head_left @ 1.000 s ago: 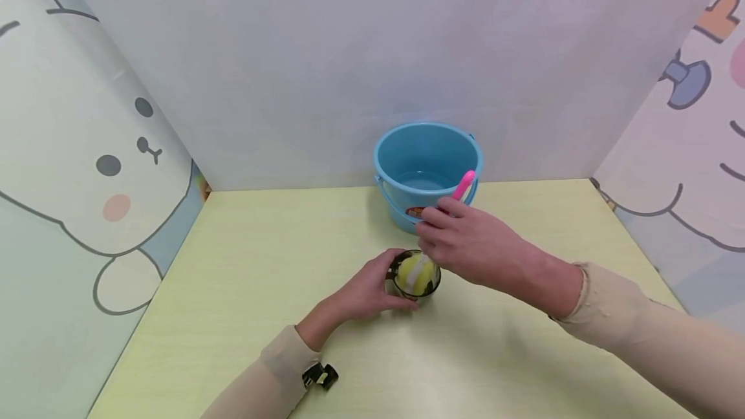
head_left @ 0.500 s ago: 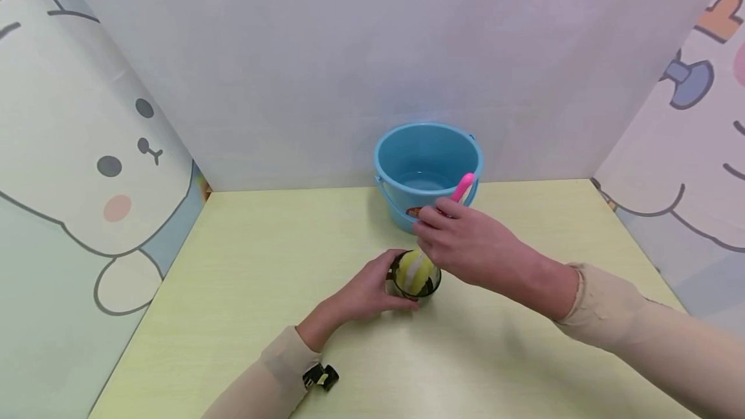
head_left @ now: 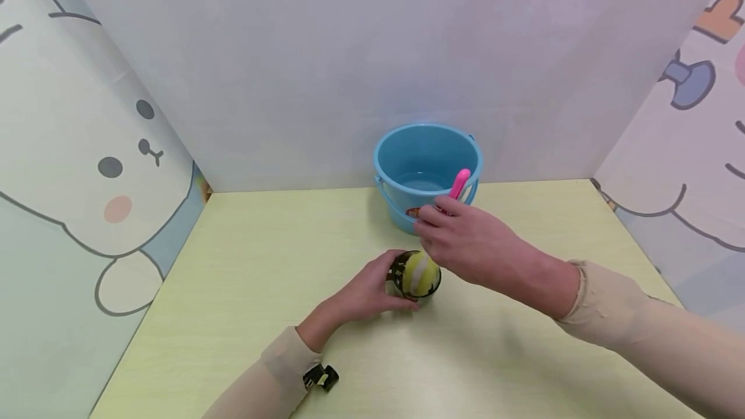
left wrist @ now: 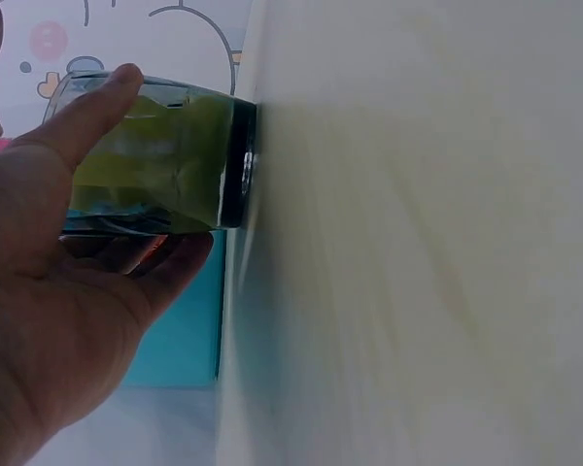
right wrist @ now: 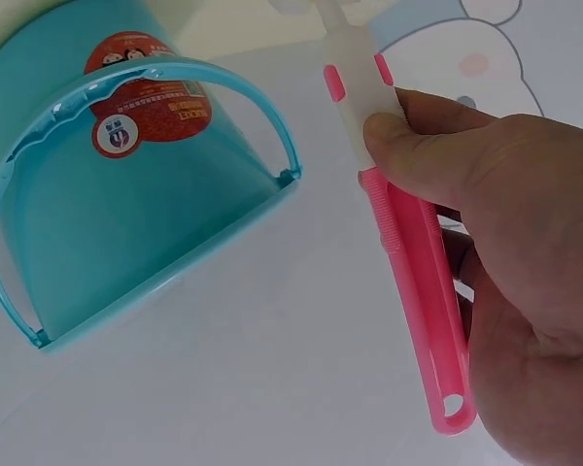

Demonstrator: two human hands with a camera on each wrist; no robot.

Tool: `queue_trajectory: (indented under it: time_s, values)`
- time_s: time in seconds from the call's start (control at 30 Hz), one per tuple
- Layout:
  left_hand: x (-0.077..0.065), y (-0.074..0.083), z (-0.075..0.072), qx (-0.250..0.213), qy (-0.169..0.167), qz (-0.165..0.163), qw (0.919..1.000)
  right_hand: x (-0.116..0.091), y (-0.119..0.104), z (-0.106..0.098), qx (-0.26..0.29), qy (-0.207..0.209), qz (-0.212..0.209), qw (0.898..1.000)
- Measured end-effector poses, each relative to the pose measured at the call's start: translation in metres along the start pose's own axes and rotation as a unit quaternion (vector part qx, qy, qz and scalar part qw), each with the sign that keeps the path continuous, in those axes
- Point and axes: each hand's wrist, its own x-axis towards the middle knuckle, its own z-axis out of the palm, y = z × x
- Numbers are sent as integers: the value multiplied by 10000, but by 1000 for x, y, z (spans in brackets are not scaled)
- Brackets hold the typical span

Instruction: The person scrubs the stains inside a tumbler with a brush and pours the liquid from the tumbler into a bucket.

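My left hand point(head_left: 367, 290) grips a dark-tinted glass point(left wrist: 239, 165) from its left side, the base of the glass on the table. Inside the glass sits the yellow sponge head point(head_left: 421, 275) of a cup brush point(right wrist: 418, 282), with a pale stripe across it. My right hand point(head_left: 474, 241) holds the brush above the glass, the thumb pressed on the white part where the pink handle begins. In the right wrist view the handle, with a hole in its end, shows beside the palm. The sponge lies out of that view.
A light blue bucket point(head_left: 401, 199) with a red label and a hanging handle stands just behind the glass. The yellowish table point(head_left: 262, 244) meets a pale wall point(head_left: 291, 83) at the back. Cartoon-printed panels point(head_left: 52, 147) flank both sides. A black device point(head_left: 320, 377) is at my left cuff.
The sponge head has turned and shifted slightly right inside the glass. The pink handle's tip has moved a little left and up. My left hand keeps the glass in place.
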Motion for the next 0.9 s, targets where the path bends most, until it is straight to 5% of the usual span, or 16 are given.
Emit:
queue_trajectory:
  time_s: [0.9]
  values:
    - [1, 0, 0, -65, -56, -39, 10000, -14, 3, 0, 679, 251, 248, 9971]
